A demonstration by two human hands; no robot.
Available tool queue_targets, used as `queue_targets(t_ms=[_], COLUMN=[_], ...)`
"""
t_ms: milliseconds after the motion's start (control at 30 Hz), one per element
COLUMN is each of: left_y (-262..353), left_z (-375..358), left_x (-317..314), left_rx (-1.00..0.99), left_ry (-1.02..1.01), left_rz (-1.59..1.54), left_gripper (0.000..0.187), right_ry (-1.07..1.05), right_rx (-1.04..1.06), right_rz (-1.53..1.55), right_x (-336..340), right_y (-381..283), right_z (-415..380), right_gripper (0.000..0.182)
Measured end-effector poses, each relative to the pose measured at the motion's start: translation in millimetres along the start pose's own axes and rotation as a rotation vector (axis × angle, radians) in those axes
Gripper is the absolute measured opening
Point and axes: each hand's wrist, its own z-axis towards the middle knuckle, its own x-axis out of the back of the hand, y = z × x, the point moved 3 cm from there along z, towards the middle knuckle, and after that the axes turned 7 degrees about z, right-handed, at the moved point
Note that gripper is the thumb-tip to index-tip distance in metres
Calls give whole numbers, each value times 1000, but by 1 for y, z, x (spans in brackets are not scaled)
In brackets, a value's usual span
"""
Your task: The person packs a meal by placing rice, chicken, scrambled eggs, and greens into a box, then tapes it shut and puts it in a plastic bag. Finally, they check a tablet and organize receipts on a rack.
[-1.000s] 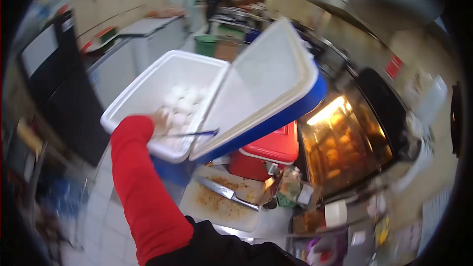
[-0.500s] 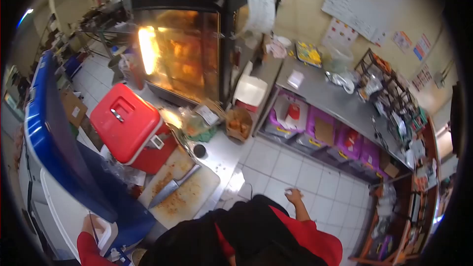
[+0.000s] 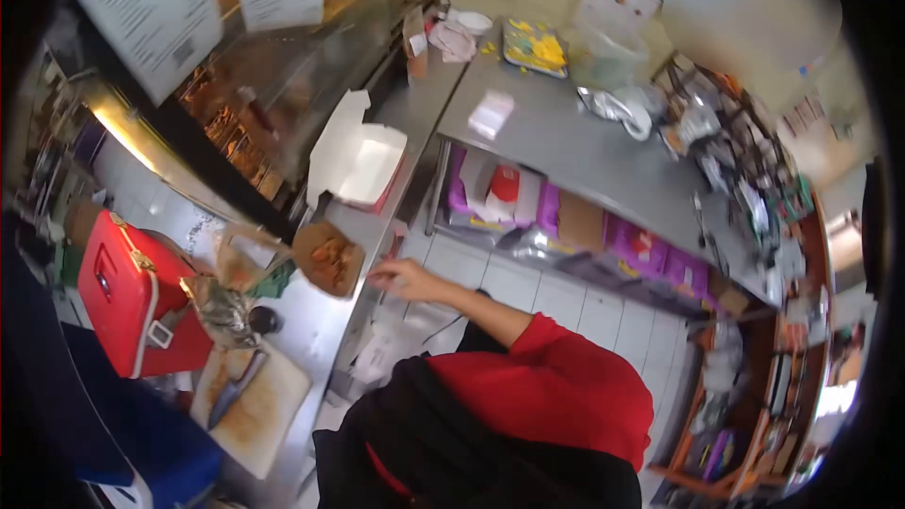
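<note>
My right hand [image 3: 400,279] reaches left over the edge of the metal counter, fingers stretched toward a brown cardboard box [image 3: 351,278] of browned food pieces, with a small gap between them. I can make out nothing in its fingers, though they are slightly blurred. My left hand is out of view. Behind the cardboard box, a white takeaway box [image 3: 377,158] stands with its lid up. At the lower left, a knife [image 3: 236,390] with a dark blade lies on a stained white cutting board [image 3: 273,415].
A red cooler [image 3: 118,292] stands at the left, near a crumpled bag [image 3: 224,311] and a dark cup [image 3: 264,320]. The glass-fronted oven [image 3: 283,66] rises behind. Along the wall runs a steel table [image 3: 566,151] with a tray of yellow food [image 3: 537,47] and purple-lidded bins [image 3: 641,250] underneath.
My view has swung right and closer to the oven and takeaway box. My right hand has come up from my side to the cardboard box; my left hand has left the view.
</note>
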Motion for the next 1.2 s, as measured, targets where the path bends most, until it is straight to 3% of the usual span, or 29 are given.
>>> queue_targets(t_ms=[33, 67, 133, 200, 233, 267, 333, 367, 400, 433, 467, 533, 633, 733, 867, 933, 1033, 1133, 1167, 1200], left_y=[-13, -23, -31, -15, 3, 35, 55, 59, 61, 53, 41, 18, -5, -13, 1, 17, 20, -1, -20, -20], left_z=[-33, -65, -128, -164, -177, -190, -185, -183, -181, -182, -185, -192, -201, -180, -93, -49, 1, 24, 28, 27], left_x=[-40, -86, -184, -288, -327, -348, -370, -365, -357, -347, -338, -314, -262, -190, -97, -76, -76, -81, -84, -84], left_rx=[85, 180, 306, 354, 336, 312, -15, -151, -270, -184, -112, -32, 37, -10, -52, -142, -282, -357, -233, -152], left_ry=[-37, -95, -175, -337, -388, -371, -406, -403, -398, -298, -209, -39, 187, 454, 661, 643, 574, 625, 533, 497], left_rz=[-72, -155, -278, -414, -419, -284, -85, 48, 195, 120, 35, 1, 71, 233, 271, 328, 579, 529, 385, 370], left_gripper=[55, 55, 56, 56, 56, 56, 46, 42, 38, 36, 35, 26, 17, 16, 17, 19, 27, 32, 28, 25], right_ry=[-105, -307, -442, -184, -113, -165, -136, -94, 22, 99, 116, 121, 87, -328, -321, 20, 181, 152, 64, 59], right_rx=[138, 115, 131, 469, 208, -34, -513, -746, -631, -488, -346, -214, 45, -197, -78, 225, 392, 267, 215, 186], right_rz=[25, 369, 616, -252, -178, 123, 528, 636, 535, 336, 211, 95, -494, -1040, -1000, -815, -623, -962, -1149, -1134], right_x=[2, 3, 31, 49, 73, 101, 152, 174, 181, 182, 184, 177, 143, 104, 100, 113, 117, 88, 84, 83], right_y=[-36, -65, -124, -86, -85, -80, -51, -28, -32, -72, -69, -61, 2, 35, 48, 32, 13, 13, 40, 41], right_z=[16, 24, 25, 47, 55, 69, 102, 120, 136, 144, 156, 176, 201, 182, 194, 184, 152, 123, 121, 122], right_gripper=[36, 49, 63, 61, 57, 55, 53, 52, 46, 48, 51, 57, 61, 69, 68, 59, 50, 43, 42, 42])
